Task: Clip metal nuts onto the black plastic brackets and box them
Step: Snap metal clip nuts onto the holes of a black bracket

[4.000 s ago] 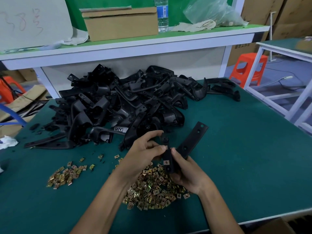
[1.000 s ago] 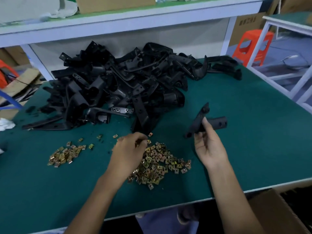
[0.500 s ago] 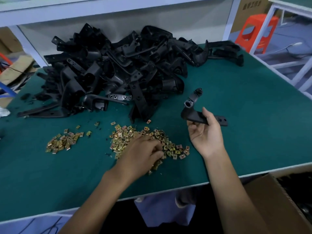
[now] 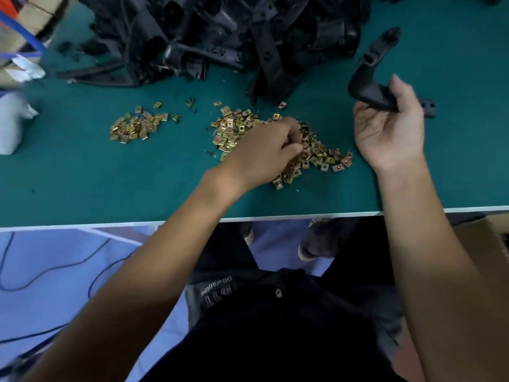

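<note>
- A crumpled white wrapper (image 4: pixel 12 125) lies at the far left edge of the green felt-topped table (image 4: pixel 82 186).
- A small scatter of flat, square, brass-coloured metal nuts (image 4: pixel 135 128) sits apart on the felt, left of the main supply.
- Behind it, along the top of the view, is a tangled heap of matte black plastic brackets (image 4: pixel 220 37), angular and pierced with holes.
- The left hand (image 4: pixel 261 155) reaches palm down into the larger pile of nuts (image 4: pixel 322 155). Its fingers (image 4: pixel 292 133) are curled into the glinting pieces, and it cannot be told whether one is pinched.
- The right hand (image 4: pixel 388 133), palm up and raised above the table, grips an L-shaped black bracket (image 4: pixel 360 81) between thumb and curled fingers. One curved arm rises away from the person. The other runs through the grip, and its flat, holed end juts out to the right.
- A brown cardboard box (image 4: pixel 484 238) stands below the table edge, at the lower right.
</note>
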